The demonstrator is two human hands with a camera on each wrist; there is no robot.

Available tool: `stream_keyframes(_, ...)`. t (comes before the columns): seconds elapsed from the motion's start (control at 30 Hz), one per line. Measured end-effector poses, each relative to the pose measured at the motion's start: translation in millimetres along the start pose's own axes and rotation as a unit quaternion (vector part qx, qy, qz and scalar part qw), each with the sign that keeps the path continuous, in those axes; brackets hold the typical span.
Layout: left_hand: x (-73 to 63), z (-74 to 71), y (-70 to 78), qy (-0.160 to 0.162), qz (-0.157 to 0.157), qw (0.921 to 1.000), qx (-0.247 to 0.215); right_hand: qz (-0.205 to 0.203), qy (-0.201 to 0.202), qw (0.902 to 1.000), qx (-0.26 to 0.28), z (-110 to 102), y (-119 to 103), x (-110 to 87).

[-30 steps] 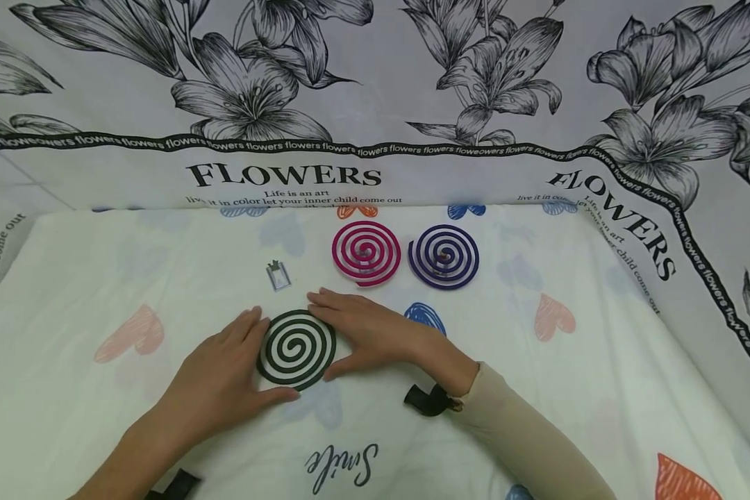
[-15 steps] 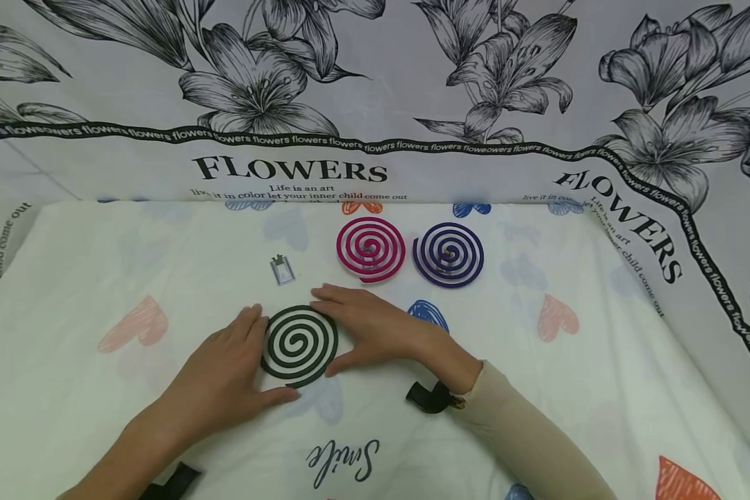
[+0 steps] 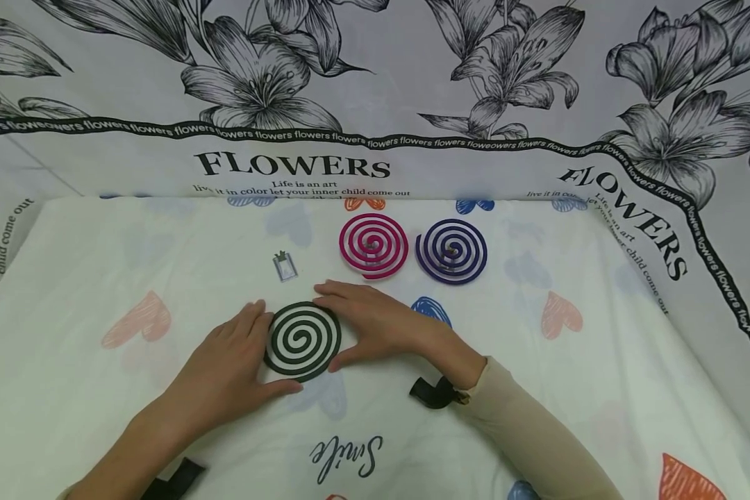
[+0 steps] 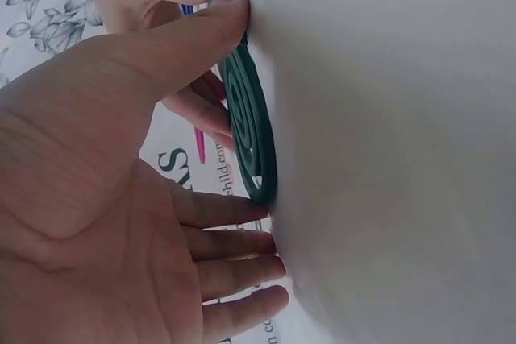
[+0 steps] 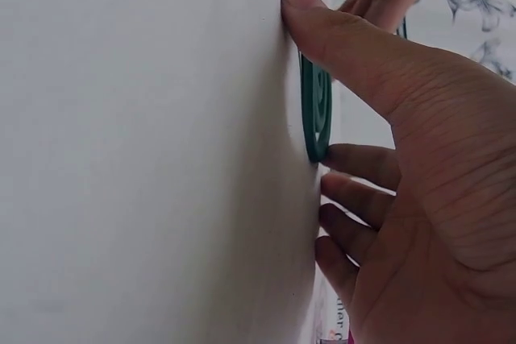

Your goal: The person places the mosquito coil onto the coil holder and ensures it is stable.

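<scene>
A dark green mosquito coil (image 3: 330, 318) lies flat on the white cloth between both hands. Along its left side, my left hand (image 3: 221, 364) touches the rim with thumb and forefinger, its fingers extended. My right hand (image 3: 378, 323) spans the opposite rim, thumb low and fingertips near the top edge. In the left wrist view the green coil (image 4: 264, 151) appears edge-on, the thumb over its near rim. The right wrist view shows the coil (image 5: 309, 118) resting on the cloth, with that hand's thumb and forefinger at its edge.
Behind the hands lie a pink mosquito coil (image 3: 390, 244) and a purple mosquito coil (image 3: 469, 252), side by side. A small metal piece with an upright tab (image 3: 285, 267) sits beyond the green coil. Flower-printed cloth (image 3: 387, 83) covers the area behind.
The head view has shifted slightly, so everything appears a little higher and farther right. Both hands keep their places around the green mosquito coil.
</scene>
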State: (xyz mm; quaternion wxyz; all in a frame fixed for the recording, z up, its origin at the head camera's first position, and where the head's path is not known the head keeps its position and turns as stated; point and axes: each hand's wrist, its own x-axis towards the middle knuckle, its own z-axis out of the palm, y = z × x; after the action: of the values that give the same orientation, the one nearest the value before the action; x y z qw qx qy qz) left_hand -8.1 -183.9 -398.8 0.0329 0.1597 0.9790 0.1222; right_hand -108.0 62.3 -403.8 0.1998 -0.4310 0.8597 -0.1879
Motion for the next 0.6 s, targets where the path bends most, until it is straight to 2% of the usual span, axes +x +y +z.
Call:
stream_keyframes(0.3,0.0,-1.2,-1.1,0.0,0.0,1.0,-0.01,-0.015,-0.001,0.9999,0.006,1.0,3.7,0.7)
stream_keyframes(0.6,0.4,-0.8,-1.1,-0.002,0.008,0.9998,-0.018,-0.011,-0.001,0.9999,0.009,2.1,4.2,-0.8)
